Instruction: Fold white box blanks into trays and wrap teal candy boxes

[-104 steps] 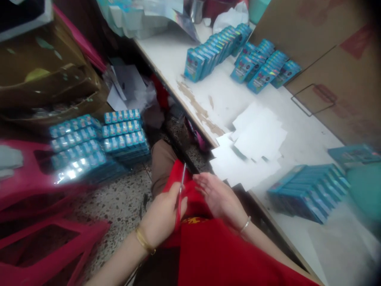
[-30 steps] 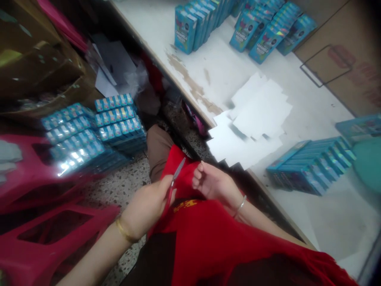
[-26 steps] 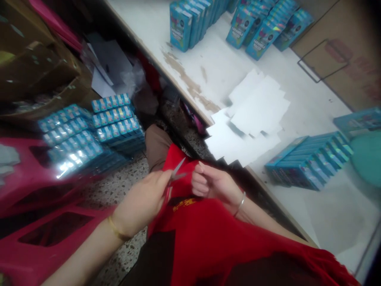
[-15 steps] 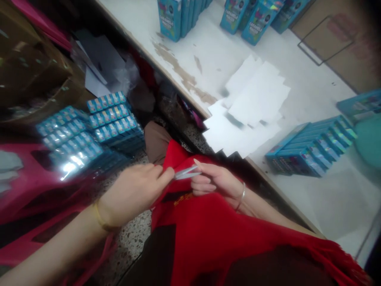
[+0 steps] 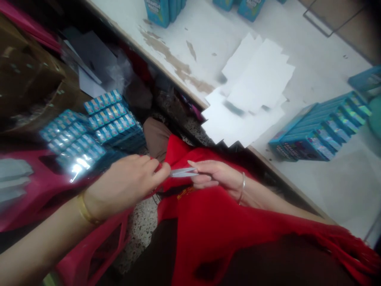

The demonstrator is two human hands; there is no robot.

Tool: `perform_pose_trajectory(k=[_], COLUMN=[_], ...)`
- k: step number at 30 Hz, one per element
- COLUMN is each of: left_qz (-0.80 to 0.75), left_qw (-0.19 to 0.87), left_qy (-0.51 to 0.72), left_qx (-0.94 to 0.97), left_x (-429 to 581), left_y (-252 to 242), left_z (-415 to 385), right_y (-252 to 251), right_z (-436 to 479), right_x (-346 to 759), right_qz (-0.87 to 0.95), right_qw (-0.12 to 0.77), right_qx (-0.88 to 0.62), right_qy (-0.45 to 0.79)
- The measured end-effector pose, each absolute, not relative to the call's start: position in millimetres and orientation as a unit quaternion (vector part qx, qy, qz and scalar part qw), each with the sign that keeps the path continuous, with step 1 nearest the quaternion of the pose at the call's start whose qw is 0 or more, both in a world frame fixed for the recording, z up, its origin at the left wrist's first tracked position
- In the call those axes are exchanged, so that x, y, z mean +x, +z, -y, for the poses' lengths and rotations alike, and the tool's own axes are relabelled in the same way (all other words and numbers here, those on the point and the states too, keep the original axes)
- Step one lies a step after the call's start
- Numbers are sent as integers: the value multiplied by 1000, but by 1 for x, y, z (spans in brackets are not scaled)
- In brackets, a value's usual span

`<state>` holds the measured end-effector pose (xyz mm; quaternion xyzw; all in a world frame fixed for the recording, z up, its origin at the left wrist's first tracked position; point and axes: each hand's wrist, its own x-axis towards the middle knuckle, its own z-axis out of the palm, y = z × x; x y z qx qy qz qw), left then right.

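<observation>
My left hand [image 5: 131,184], with a gold bracelet on its wrist, is closed around the red handles of small scissors. The scissors' blades [image 5: 183,172] point right, slightly apart. My right hand [image 5: 212,173], below a silver bangle, has its fingers bent together at the blade tips. Whatever it pinches is too small or hidden to make out. Both hands are above a red apron [image 5: 205,226] with yellow lettering, over my lap.
White sheets with zigzag edges [image 5: 253,87] overlap on the worn white table [image 5: 321,194]. Blue boxes [image 5: 321,131] stand in a row at its right. Wrapped blue packs [image 5: 110,115] are stacked at left near a pink plastic chair [image 5: 98,250] and brown sacks [image 5: 26,75].
The view has shifted, so the table's boxes sit differently in it. My left hand and the scissors are a little farther left, and the scissor blades look closer together.
</observation>
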<state>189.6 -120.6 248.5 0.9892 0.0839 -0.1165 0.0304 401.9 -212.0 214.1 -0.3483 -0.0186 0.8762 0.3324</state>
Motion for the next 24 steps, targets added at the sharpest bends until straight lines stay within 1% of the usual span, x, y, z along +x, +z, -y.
perform_pose_trajectory(k=[9, 14, 18, 24], left_qz=[-73, -57, -47, -48], left_qw=[23, 22, 4, -2], left_qy=[-126, -131, -109, -106], left_qx=[989, 989, 993, 993], left_x=[186, 186, 185, 185], left_y=[245, 248, 249, 247], left_z=[120, 118, 116, 115], right_y=[212, 214, 217, 216], right_z=[211, 210, 209, 209], right_x=[399, 400, 401, 402], right_qz=[-31, -58, -56, -56], right_qw=[317, 292, 273, 273], right_qx=[-340, -329, -335, -324], right_qy=[885, 896, 900, 904])
